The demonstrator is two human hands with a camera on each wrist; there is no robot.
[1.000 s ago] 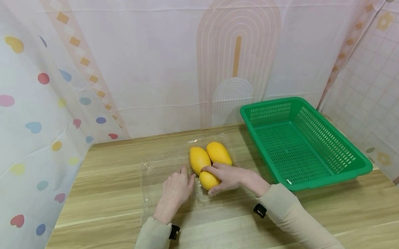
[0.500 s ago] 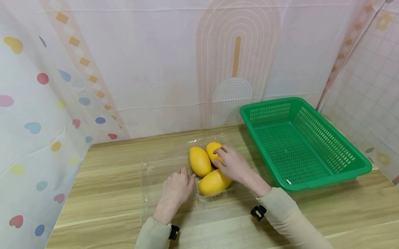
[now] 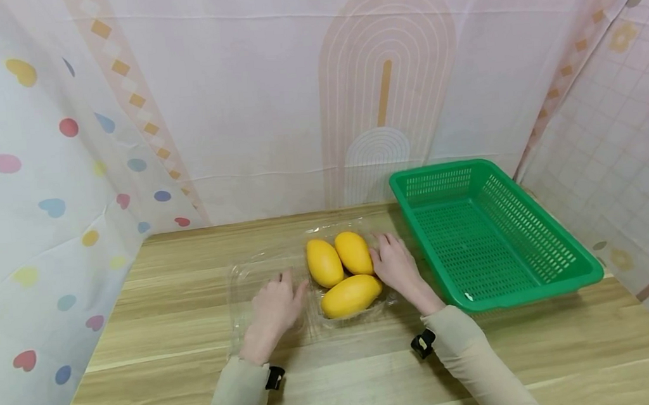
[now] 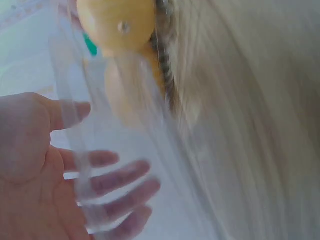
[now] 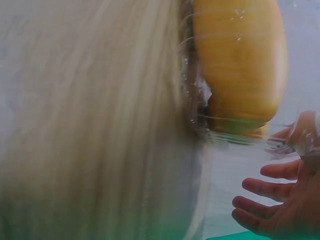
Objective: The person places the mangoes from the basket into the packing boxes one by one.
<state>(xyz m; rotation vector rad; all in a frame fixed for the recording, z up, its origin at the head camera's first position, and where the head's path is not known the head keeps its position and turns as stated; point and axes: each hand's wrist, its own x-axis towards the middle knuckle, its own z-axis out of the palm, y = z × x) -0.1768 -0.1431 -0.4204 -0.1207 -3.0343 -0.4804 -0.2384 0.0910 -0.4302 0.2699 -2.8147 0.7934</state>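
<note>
Three yellow mangoes lie in the base of a clear plastic clamshell box: a left mango, a right mango and a front mango lying crosswise. The box's lid is folded out to the left. My left hand is over the lid beside the hinge; in the left wrist view its loosely bent fingers show through the clear plastic. At the base's right side is my right hand, thumb by the plastic rim, other fingers spread. Neither hand holds a mango.
A green plastic basket with slotted walls stands on the right of the wooden table, close to my right hand. A patterned curtain hangs behind the table.
My right hand has let go of the front mango, passed over the right mango and moved to the box's right side. My left hand has shifted slightly left from the hinge.
</note>
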